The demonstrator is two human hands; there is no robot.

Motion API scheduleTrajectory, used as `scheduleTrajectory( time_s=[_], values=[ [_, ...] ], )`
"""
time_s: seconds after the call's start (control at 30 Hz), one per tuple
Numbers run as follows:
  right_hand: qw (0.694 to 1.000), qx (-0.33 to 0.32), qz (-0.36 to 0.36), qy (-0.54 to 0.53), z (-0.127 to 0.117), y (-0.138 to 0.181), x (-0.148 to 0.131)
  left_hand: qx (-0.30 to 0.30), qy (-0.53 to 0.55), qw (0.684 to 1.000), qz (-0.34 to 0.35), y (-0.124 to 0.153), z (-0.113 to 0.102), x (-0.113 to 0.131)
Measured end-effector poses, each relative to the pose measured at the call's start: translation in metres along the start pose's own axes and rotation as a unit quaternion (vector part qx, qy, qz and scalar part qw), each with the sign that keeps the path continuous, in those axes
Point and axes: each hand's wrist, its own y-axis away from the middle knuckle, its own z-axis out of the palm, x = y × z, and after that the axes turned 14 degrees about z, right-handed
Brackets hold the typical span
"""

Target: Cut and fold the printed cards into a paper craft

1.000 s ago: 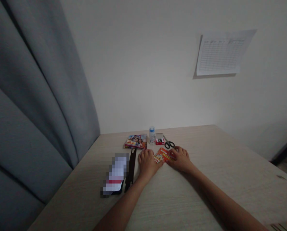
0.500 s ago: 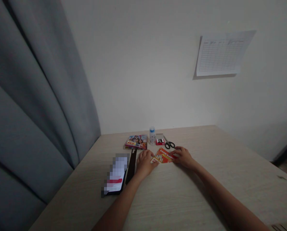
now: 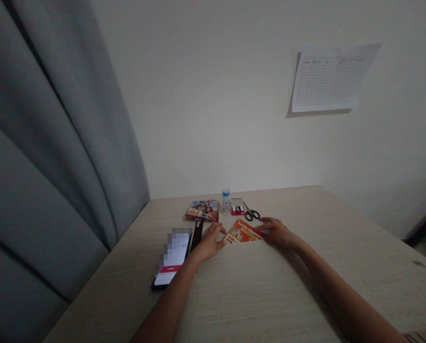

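Note:
A red-and-orange printed paper sheet (image 3: 244,232) with yellow and white print lies on the table, roughly triangular in outline. At its left corner is my left hand (image 3: 210,241), thumb and fingers apart, the tips at or just beside the edge. My right hand (image 3: 278,233) rests at the opposite side with fingers spread, its fingertips touching the right edge. Just beyond the paper lie black-handled scissors (image 3: 252,215) and a small red-and-white box (image 3: 238,210). Under and behind my left hand runs a dark brown strip (image 3: 197,233), partly covered.
Left of my left forearm lies a phone (image 3: 172,259) with a lit screen. A stack of colourful printed booklets (image 3: 203,210) and a clear bottle with blue (image 3: 226,200) stand near the wall. A grey curtain (image 3: 73,119) hangs at left; a printed form (image 3: 325,81) is on the wall.
My left hand has slid left off the paper, uncovering its left corner. My right hand has shifted slightly right, showing more of the red print.

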Motion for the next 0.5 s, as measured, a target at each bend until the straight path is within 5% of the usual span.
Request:
scheduleTrajectory(
  time_s=[0.5],
  values=[
    [0.997,-0.052,-0.031,-0.049,-0.011,0.000,0.008,-0.053,0.065,0.996,-0.013,0.003,-0.013,-0.008]
  ],
)
